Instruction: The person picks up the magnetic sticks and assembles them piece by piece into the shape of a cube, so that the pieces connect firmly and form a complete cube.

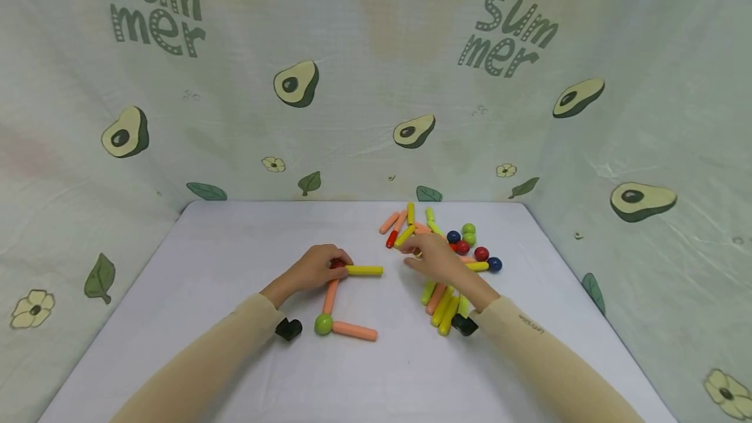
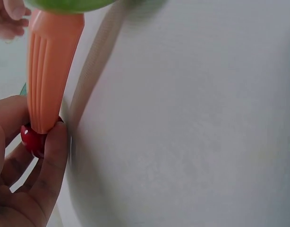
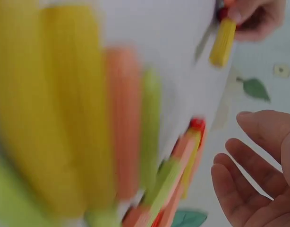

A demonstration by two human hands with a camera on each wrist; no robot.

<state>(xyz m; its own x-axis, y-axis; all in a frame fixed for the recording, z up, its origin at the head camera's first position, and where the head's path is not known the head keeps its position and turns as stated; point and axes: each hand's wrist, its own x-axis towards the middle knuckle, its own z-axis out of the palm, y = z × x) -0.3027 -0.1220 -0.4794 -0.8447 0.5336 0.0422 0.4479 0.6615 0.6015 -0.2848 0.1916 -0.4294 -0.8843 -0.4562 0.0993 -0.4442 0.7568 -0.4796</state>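
Note:
My left hand (image 1: 314,267) pinches a red ball (image 2: 33,142) between thumb and fingers. A yellow stick (image 1: 365,271) extends right from that ball. An orange stick (image 1: 331,297) runs from the same ball down to a green ball (image 1: 324,324), and a second orange stick (image 1: 355,331) lies rightward from the green one. Over the pile of loose pieces hovers my right hand (image 1: 437,258), its fingers apart and nothing between them in the right wrist view. Nearest its fingertips in the head view is a yellow stick (image 1: 405,236) with a short red piece (image 1: 391,239) beside it.
Yellow, orange and light green sticks (image 1: 448,314) lie side by side under my right forearm. Right of that hand are red balls (image 1: 482,254), dark blue balls (image 1: 495,264) and green balls (image 1: 469,228). The white table (image 1: 235,234) ends at a patterned cloth behind.

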